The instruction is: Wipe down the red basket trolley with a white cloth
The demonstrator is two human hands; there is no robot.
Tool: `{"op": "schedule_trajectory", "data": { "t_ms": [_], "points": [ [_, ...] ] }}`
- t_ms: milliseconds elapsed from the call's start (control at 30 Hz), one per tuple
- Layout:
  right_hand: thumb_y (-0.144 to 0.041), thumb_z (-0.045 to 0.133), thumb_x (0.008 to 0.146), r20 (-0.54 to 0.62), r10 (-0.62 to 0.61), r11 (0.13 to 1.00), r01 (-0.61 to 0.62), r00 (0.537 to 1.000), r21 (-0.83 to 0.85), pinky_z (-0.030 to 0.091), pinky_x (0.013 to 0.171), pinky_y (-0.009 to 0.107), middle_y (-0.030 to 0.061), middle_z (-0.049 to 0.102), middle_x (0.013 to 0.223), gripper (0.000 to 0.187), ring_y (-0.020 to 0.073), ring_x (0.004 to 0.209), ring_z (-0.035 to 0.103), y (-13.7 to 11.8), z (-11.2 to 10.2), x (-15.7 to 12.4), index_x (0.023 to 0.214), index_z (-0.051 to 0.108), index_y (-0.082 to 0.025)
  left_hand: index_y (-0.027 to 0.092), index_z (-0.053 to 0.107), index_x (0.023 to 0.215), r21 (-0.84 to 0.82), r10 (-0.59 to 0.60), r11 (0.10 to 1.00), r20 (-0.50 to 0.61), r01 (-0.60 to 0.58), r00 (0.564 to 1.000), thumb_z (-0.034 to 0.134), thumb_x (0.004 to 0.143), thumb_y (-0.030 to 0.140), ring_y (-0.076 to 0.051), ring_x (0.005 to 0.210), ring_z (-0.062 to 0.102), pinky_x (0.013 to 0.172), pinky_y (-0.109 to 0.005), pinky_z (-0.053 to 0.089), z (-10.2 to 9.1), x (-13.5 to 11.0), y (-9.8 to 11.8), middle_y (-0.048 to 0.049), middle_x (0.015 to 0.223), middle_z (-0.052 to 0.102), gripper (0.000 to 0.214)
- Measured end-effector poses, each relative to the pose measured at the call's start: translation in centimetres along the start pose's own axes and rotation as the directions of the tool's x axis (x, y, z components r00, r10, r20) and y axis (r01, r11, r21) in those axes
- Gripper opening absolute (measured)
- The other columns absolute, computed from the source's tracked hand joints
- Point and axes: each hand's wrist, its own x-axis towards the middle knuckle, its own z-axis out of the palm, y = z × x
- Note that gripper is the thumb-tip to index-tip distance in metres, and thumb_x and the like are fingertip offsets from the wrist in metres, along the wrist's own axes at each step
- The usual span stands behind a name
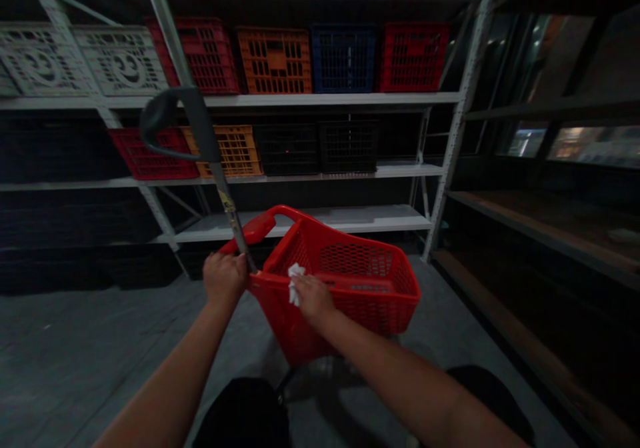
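Note:
A red plastic shopping cart (345, 281) with perforated basket walls stands on the floor in front of me. My left hand (225, 278) is closed around the cart's handle at its near left corner, beside the foot of a metal pole (227, 201). The pole leans up to the left and carries a dark grey loop grip (200, 125). In my right hand (315, 298) is a crumpled white cloth or tissue (296, 285), pressed against the near top rim of the basket. The fingertips are partly hidden behind the cloth.
Behind the cart rises a white metal rack (320, 98) with red, orange, blue, black and white crates, among them an orange crate (275, 60). Another shelf unit (540, 235) with brown boards runs along the right. My knees show at the bottom.

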Motion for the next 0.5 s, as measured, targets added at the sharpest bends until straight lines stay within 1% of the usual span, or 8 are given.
{"op": "schedule_trajectory", "data": {
  "t_ms": [67,100,133,200,267,333,433,500],
  "points": [
    [-0.017,0.039,0.088,-0.009,-0.012,1.000,0.012,1.000,0.019,0.039,0.096,0.027,0.0063,0.059,0.118,0.033,0.0140,0.107,0.054,-2.2,1.3,3.0,0.119,0.052,-0.014,0.015,0.060,0.056,0.138,0.023,0.990,-0.011,-0.021,1.000,0.025,0.084,0.033,-0.027,0.074,0.055,0.080,-0.040,0.032,0.1,0.1,0.1,-0.0134,0.062,0.062,0.048],
    [-0.017,0.037,0.089,-0.013,-0.016,1.000,0.016,1.000,0.021,0.039,0.095,0.026,0.0055,0.058,0.118,0.034,0.0138,0.107,0.054,-2.7,1.7,3.7,0.120,0.050,-0.015,0.015,0.060,0.057,0.195,0.036,0.980,-0.010,-0.033,0.999,0.024,0.084,0.032,-0.026,0.073,0.055,0.079,-0.040,0.032,0.2,0.2,0.1,-0.0132,0.062,0.063,0.048],
    [-0.018,0.037,0.090,-0.017,-0.017,1.000,0.017,1.000,0.018,0.040,0.095,0.026,0.0052,0.058,0.119,0.034,0.0139,0.107,0.054,-2.8,1.8,4.0,0.122,0.049,-0.015,0.015,0.061,0.057,0.222,0.049,0.974,-0.004,-0.047,0.999,0.024,0.084,0.031,-0.026,0.073,0.055,0.079,-0.039,0.033,0.3,0.2,0.0,-0.0131,0.062,0.063,0.048],
    [-0.018,0.039,0.089,0.001,-0.028,1.000,0.028,1.000,-0.004,0.041,0.093,0.026,0.0061,0.058,0.119,0.035,0.0147,0.106,0.054,-1.8,1.5,3.2,0.122,0.048,-0.015,0.015,0.061,0.058,0.246,0.065,0.967,0.014,-0.066,0.998,0.023,0.085,0.032,-0.025,0.072,0.056,0.077,-0.037,0.033,0.6,0.4,-0.4,-0.0127,0.061,0.063,0.049],
    [-0.017,0.043,0.086,0.033,-0.033,0.998,0.035,0.999,-0.051,0.041,0.093,0.029,0.0079,0.061,0.114,0.033,0.0160,0.103,0.057,0.8,0.5,0.7,0.118,0.052,-0.014,0.015,0.061,0.059,0.256,0.064,0.964,0.043,-0.073,0.997,0.020,0.086,0.032,-0.024,0.073,0.056,0.076,-0.036,0.034,1.0,0.7,-0.9,-0.0126,0.061,0.062,0.052],
    [-0.014,0.045,0.085,0.043,-0.023,0.993,0.027,0.999,-0.111,0.038,0.096,0.034,0.0088,0.064,0.108,0.030,0.0169,0.098,0.060,4.4,-1.2,-2.9,0.113,0.055,-0.014,0.014,0.061,0.061,0.262,0.052,0.962,0.086,-0.073,0.995,0.017,0.086,0.032,-0.025,0.074,0.056,0.075,-0.037,0.035,1.3,1.2,-1.4,-0.0131,0.063,0.062,0.054],
    [-0.010,0.042,0.084,0.011,-0.072,0.978,0.073,0.997,-0.195,0.034,0.100,0.043,0.0092,0.065,0.105,0.033,0.0178,0.096,0.061,10.4,-4.8,-9.5,0.115,0.053,-0.015,0.012,0.062,0.070,0.249,0.055,0.964,0.154,-0.093,0.987,0.017,0.086,0.034,-0.027,0.079,0.055,0.073,-0.038,0.037,1.6,2.1,-2.2,-0.0138,0.070,0.062,0.053],
    [-0.010,0.040,0.085,0.001,-0.149,0.964,0.146,0.989,-0.224,0.029,0.103,0.047,0.0093,0.063,0.110,0.038,0.0181,0.101,0.059,13.9,-7.6,-13.8,0.122,0.048,-0.017,0.010,0.062,0.082,0.225,0.027,0.972,0.141,-0.059,0.990,0.019,0.087,0.037,-0.028,0.089,0.053,0.075,-0.038,0.039,1.6,2.4,-2.3,-0.0151,0.086,0.062,0.050]
  ]
}}
